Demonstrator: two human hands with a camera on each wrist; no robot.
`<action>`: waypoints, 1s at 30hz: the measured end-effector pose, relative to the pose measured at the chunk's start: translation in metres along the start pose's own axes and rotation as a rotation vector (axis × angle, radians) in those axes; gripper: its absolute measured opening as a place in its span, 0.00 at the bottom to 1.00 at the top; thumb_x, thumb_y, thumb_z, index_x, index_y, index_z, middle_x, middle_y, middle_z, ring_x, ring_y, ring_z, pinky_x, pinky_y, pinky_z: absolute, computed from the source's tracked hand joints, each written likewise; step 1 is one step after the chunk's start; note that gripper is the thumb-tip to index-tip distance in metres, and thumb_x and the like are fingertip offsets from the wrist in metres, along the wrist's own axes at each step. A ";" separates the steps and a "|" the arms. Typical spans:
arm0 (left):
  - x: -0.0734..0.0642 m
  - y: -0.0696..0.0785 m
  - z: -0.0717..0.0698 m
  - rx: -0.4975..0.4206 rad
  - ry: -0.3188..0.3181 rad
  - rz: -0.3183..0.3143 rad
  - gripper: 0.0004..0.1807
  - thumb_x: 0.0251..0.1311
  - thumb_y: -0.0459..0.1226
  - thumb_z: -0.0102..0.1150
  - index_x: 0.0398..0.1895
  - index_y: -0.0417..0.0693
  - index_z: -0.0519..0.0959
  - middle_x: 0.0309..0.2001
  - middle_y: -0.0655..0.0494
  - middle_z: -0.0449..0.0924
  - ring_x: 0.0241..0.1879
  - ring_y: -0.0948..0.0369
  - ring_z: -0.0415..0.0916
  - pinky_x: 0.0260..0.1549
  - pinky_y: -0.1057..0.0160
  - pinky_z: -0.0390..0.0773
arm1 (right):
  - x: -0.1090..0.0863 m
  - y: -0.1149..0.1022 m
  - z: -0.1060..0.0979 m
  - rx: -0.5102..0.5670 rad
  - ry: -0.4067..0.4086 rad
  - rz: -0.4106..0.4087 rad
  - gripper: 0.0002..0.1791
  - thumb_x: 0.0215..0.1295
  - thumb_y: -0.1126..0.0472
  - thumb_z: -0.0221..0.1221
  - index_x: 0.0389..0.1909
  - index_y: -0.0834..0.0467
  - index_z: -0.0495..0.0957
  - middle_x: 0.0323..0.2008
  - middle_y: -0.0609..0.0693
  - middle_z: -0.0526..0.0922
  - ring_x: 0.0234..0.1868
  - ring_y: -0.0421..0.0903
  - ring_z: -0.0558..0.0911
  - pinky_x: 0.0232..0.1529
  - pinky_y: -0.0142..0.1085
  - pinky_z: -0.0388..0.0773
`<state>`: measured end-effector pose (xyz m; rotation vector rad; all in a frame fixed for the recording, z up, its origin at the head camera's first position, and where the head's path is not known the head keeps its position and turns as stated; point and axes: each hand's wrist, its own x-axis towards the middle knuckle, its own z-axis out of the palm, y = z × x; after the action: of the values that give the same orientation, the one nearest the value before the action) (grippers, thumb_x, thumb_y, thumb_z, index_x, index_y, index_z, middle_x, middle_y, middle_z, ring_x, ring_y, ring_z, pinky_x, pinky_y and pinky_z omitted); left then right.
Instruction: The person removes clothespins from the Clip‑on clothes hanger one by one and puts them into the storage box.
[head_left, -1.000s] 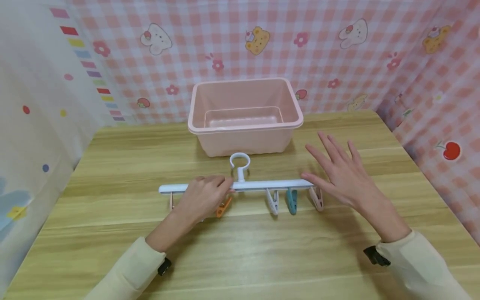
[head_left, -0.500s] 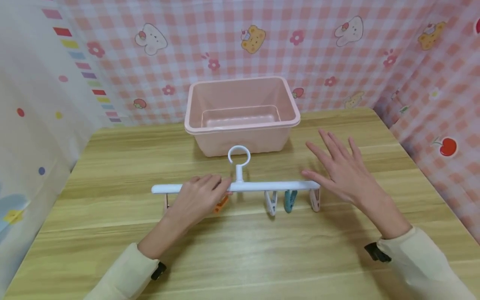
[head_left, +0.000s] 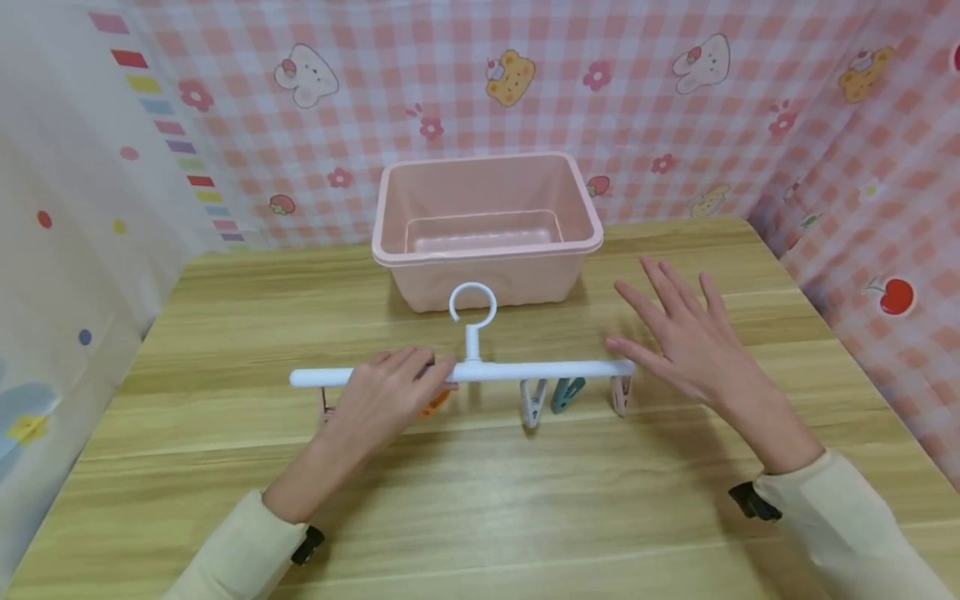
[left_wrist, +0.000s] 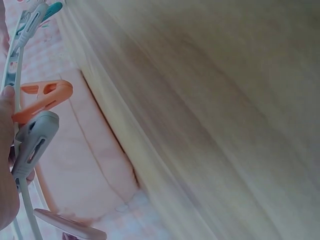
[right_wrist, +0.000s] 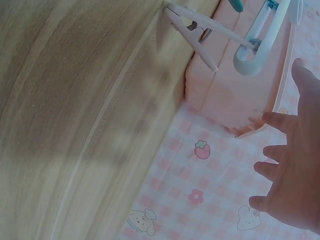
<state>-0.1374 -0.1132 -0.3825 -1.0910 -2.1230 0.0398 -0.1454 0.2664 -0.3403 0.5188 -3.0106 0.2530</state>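
My left hand [head_left: 386, 396] grips the left half of a white clip hanger [head_left: 540, 371], fingers over its bar. The hook stem [head_left: 472, 342] points away from me, its ring overlapping the basin's front in the head view. Clothespins dangle beneath the bar. Toward the right are a pale grey clothespin [head_left: 532, 406], a teal clothespin [head_left: 567, 393] and a pink clothespin [head_left: 621, 396]. The left wrist view shows an orange clothespin [left_wrist: 47, 95], a grey clothespin [left_wrist: 37, 140] and another pink clothespin [left_wrist: 72, 226] near my grip. By the bar's right end, my right hand [head_left: 690, 350] has its fingers spread, holding nothing.
A pink plastic basin [head_left: 487, 283] stands behind the hanger on the wood-grain table [head_left: 525, 517]. Pink checked cloth [head_left: 442, 50] hangs along the back and right, and a pale cloth [head_left: 75, 275] covers the left side.
My left hand has shifted the hanger a little to the left, and its hook now stands taller in the head view. My right hand has hardly moved, its fingers still spread.
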 end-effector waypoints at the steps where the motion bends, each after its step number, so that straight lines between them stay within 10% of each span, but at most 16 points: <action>1: 0.000 0.000 0.000 -0.005 0.005 -0.003 0.15 0.78 0.46 0.46 0.45 0.45 0.78 0.28 0.55 0.79 0.22 0.61 0.74 0.13 0.67 0.69 | 0.000 0.000 0.000 0.001 0.003 -0.001 0.44 0.70 0.30 0.49 0.79 0.47 0.53 0.82 0.54 0.37 0.82 0.61 0.43 0.77 0.67 0.32; 20: -0.003 0.002 0.000 -0.203 -0.065 -0.190 0.16 0.62 0.46 0.67 0.47 0.49 0.81 0.31 0.56 0.78 0.27 0.59 0.77 0.22 0.62 0.78 | -0.001 0.000 0.005 0.013 0.021 -0.005 0.43 0.70 0.31 0.50 0.79 0.48 0.55 0.82 0.56 0.39 0.82 0.62 0.45 0.77 0.67 0.33; 30: 0.007 0.006 -0.009 -0.265 -0.291 -0.327 0.21 0.66 0.52 0.61 0.58 0.54 0.81 0.35 0.57 0.79 0.32 0.59 0.76 0.27 0.61 0.77 | 0.000 0.000 0.005 0.001 0.007 -0.002 0.43 0.70 0.31 0.49 0.79 0.48 0.54 0.82 0.54 0.36 0.82 0.62 0.44 0.77 0.67 0.32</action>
<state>-0.1297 -0.1071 -0.3741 -0.9121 -2.6045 -0.2583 -0.1451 0.2654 -0.3448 0.5200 -3.0028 0.2554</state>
